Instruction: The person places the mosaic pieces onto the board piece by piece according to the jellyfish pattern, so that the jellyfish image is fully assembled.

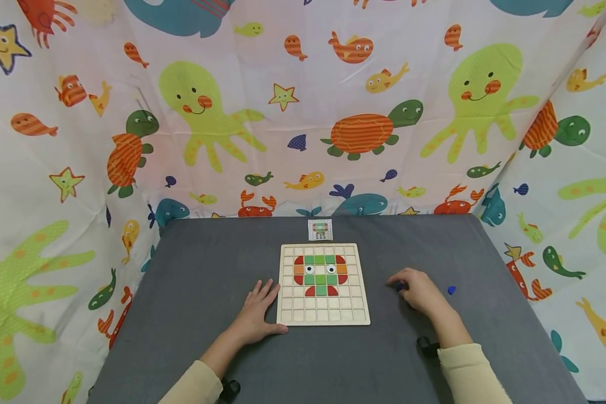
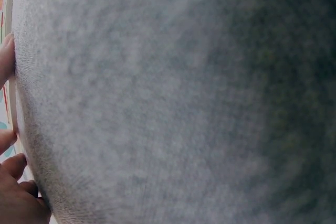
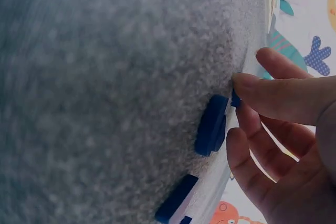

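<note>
A square wooden grid board (image 1: 323, 314) lies on the table, with red, green, orange and eye-marked tiles (image 1: 321, 279) forming a pattern in its upper middle. My left hand (image 1: 255, 315) lies beside it, fingers spread, fingertips and thumb at the board's left edge. Right of the board, my right hand (image 1: 418, 290) is low over the cloth. In the right wrist view its thumb and a finger pinch a small blue tile (image 3: 236, 98), mostly hidden by the thumb. Close by on the cloth sit more blue tiles (image 3: 211, 125), and one blue tile (image 1: 451, 290) shows right of the hand.
A small picture card (image 1: 320, 230) with a coloured pattern lies just behind the board. Grey cloth (image 1: 217, 252) covers the table. Behind and along the sides hangs a curtain (image 1: 262, 73) printed with sea animals.
</note>
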The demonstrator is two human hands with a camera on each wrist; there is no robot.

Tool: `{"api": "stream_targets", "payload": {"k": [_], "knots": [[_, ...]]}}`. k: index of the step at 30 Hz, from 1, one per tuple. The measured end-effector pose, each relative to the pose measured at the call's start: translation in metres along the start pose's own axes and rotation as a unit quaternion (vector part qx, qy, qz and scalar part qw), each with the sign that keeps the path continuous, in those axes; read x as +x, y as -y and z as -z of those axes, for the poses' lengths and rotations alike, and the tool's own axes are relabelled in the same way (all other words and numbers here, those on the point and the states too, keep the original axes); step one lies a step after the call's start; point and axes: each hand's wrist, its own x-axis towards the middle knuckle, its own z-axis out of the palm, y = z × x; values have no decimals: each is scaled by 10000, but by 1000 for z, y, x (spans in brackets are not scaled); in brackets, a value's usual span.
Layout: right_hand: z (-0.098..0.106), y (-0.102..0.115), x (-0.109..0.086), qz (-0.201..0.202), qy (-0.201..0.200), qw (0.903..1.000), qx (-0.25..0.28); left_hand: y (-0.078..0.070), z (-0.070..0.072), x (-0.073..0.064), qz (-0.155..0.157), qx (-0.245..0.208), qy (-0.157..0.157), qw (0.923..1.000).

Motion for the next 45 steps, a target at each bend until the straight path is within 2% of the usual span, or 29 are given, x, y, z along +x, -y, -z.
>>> {"api": "stream_targets", "payload": {"k": [11, 18, 24, 39, 45], "knots": [[2, -9, -4, -190, -24, 9998, 31, 0, 0, -1, -121, 24, -13, 9999], [5, -12, -6, -315, 79, 9993, 201, -1, 2, -2, -88, 3, 0, 10000], [3, -12, -4, -337, 111, 9993, 102, -3, 2, -2, -40, 39, 18, 10000], [-6, -3, 2, -209, -409, 9987, -200, -5, 2, -1, -33, 90, -6, 10000], [-10, 3, 2, -63, -461, 9986, -246, -4, 2, -3, -41, 25, 11, 10000]]}}
